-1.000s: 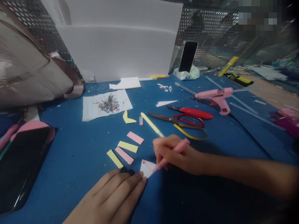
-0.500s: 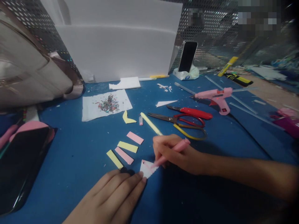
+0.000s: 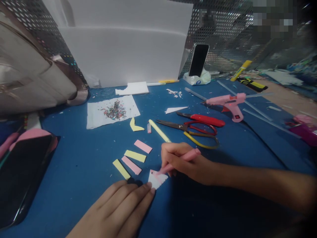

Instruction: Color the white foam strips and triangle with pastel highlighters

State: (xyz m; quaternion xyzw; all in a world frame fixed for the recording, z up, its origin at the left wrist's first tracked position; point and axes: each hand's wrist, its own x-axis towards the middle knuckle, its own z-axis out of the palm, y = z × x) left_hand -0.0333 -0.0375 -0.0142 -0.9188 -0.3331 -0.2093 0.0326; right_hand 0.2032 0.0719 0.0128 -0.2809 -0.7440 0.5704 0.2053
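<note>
My right hand point(image 3: 182, 162) is closed around a pink pen point(image 3: 184, 158), whose tip rests on the upper edge of a small white triangular paper piece point(image 3: 156, 180) on the blue table. My left hand point(image 3: 119, 210) lies flat with its fingers stretched out, the fingertips pressing the lower left corner of that white piece. Just beyond the paper lie several pink and yellow paper strips point(image 3: 132, 158) in a row. A yellow pen point(image 3: 159, 131) lies behind my right hand.
Red and yellow scissors point(image 3: 195, 130), a red-handled cutter point(image 3: 206, 119) and a pink glue gun point(image 3: 229, 103) lie to the right. A white sheet with glitter point(image 3: 112, 112) sits further back. A phone point(image 3: 198, 60) leans upright; a dark tablet point(image 3: 19, 178) is at left. White foam board point(image 3: 123, 49) stands behind.
The pink pen's tip has slid from the right side of the white triangle up to its top edge, leaving a pink line. My left hand has stayed put.
</note>
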